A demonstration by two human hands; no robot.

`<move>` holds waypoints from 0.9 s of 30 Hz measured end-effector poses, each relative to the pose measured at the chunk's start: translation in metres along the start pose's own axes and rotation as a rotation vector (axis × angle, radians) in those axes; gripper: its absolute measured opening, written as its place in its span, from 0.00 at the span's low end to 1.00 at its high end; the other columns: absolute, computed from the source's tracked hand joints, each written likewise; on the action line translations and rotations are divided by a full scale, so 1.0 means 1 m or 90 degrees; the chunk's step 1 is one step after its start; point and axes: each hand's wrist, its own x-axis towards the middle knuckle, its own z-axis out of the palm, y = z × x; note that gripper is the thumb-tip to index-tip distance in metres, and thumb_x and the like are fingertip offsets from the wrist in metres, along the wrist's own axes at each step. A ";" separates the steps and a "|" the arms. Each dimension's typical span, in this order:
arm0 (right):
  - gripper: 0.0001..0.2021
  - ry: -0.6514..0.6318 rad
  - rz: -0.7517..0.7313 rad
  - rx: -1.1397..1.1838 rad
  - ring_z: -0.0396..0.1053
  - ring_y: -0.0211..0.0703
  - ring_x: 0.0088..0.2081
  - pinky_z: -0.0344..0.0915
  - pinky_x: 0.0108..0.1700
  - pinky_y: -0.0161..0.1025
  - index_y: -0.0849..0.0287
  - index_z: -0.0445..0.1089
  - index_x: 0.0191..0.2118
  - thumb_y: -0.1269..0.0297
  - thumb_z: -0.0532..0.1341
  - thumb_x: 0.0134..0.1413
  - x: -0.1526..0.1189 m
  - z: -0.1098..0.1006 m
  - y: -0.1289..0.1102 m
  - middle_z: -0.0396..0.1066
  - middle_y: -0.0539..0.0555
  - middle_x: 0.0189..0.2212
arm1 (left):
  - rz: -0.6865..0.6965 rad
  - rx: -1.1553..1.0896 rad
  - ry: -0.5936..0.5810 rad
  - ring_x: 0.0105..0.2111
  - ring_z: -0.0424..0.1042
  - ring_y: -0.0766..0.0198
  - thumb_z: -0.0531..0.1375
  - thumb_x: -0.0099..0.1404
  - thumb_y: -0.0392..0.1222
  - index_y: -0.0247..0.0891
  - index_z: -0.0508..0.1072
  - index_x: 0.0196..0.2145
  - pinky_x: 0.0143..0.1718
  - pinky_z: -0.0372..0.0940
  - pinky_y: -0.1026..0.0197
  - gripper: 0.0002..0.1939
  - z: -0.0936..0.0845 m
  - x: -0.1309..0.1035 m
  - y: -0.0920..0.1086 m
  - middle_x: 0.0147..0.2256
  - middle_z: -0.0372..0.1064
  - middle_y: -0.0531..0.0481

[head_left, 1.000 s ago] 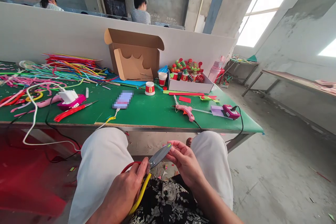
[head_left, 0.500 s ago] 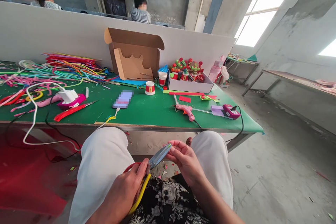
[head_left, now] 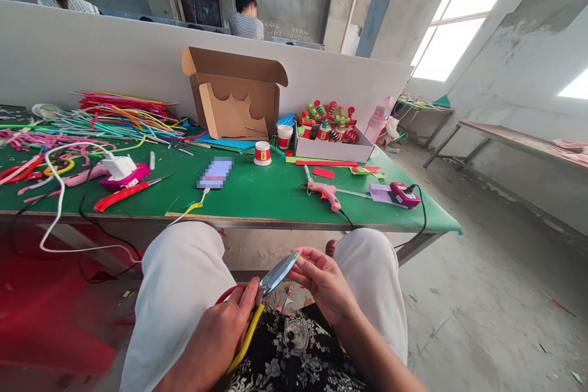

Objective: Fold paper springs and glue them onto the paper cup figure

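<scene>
Over my lap, my left hand (head_left: 225, 327) is wrapped round a pair of scissors (head_left: 278, 274) with one red and one yellow handle. Their blades look closed and point up and to the right. At the blade tip my right hand (head_left: 325, 285) is closed in a pinch, thumb against fingers. A tiny green bit (head_left: 295, 255) shows at the tip beside these fingers. Whether the fingers grip the blade, the bit or something else is hidden.
On the green table (head_left: 257, 196) ahead lie a pink glue gun (head_left: 325, 193), red pliers (head_left: 124, 195), a phone (head_left: 215, 173), paper cups (head_left: 262, 153), and pipe cleaners (head_left: 124, 119). A box of red-green figures (head_left: 333, 147) stands behind. Cables hang over the front edge.
My hands and the scissors have hardly moved; the blade tip has shifted very slightly left. A person beyond the partition has leaned a little to the left.
</scene>
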 end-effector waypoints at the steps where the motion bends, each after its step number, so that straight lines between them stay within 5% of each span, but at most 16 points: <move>1: 0.18 0.001 0.003 0.001 0.74 0.38 0.31 0.71 0.39 0.35 0.63 0.74 0.34 0.62 0.75 0.35 0.000 0.000 0.000 0.76 0.53 0.30 | 0.003 -0.009 0.010 0.44 0.75 0.52 0.46 0.63 0.32 0.35 0.60 0.60 0.44 0.69 0.54 0.27 0.002 0.000 -0.001 0.50 0.71 0.37; 9: 0.17 0.007 -0.015 0.080 0.76 0.42 0.39 0.71 0.46 0.37 0.63 0.73 0.41 0.69 0.71 0.41 0.003 -0.003 -0.002 0.77 0.58 0.39 | 0.044 -0.163 0.192 0.38 0.77 0.59 0.48 0.62 0.36 0.43 0.61 0.58 0.35 0.69 0.65 0.26 0.026 0.005 -0.041 0.47 0.74 0.45; 14: 0.18 -0.003 -0.007 0.136 0.74 0.44 0.45 0.66 0.56 0.40 0.66 0.74 0.42 0.79 0.64 0.40 0.005 -0.006 -0.004 0.76 0.58 0.41 | -0.014 -0.151 0.287 0.38 0.77 0.59 0.49 0.61 0.38 0.45 0.63 0.56 0.35 0.67 0.67 0.25 0.018 0.004 -0.066 0.44 0.76 0.48; 18: 0.16 -0.028 0.029 0.185 0.75 0.44 0.45 0.66 0.56 0.40 0.68 0.74 0.41 0.77 0.60 0.43 0.007 -0.006 -0.004 0.77 0.60 0.41 | -0.050 -0.157 0.289 0.33 0.77 0.61 0.51 0.61 0.40 0.45 0.64 0.55 0.30 0.65 0.70 0.24 0.010 -0.001 -0.073 0.35 0.78 0.53; 23: 0.14 -0.022 0.061 0.226 0.75 0.45 0.44 0.69 0.53 0.38 0.70 0.74 0.40 0.71 0.57 0.49 0.015 -0.010 -0.002 0.77 0.63 0.39 | -0.097 -0.140 0.335 0.30 0.75 0.63 0.51 0.61 0.44 0.46 0.67 0.53 0.28 0.62 0.70 0.22 -0.014 -0.006 -0.077 0.32 0.77 0.54; 27: 0.16 -0.052 0.049 0.200 0.75 0.43 0.43 0.67 0.55 0.39 0.68 0.74 0.41 0.77 0.57 0.44 0.028 -0.013 -0.002 0.77 0.62 0.40 | -0.186 -0.092 0.314 0.27 0.74 0.61 0.51 0.63 0.43 0.44 0.68 0.51 0.27 0.58 0.69 0.19 -0.061 0.006 -0.091 0.27 0.75 0.53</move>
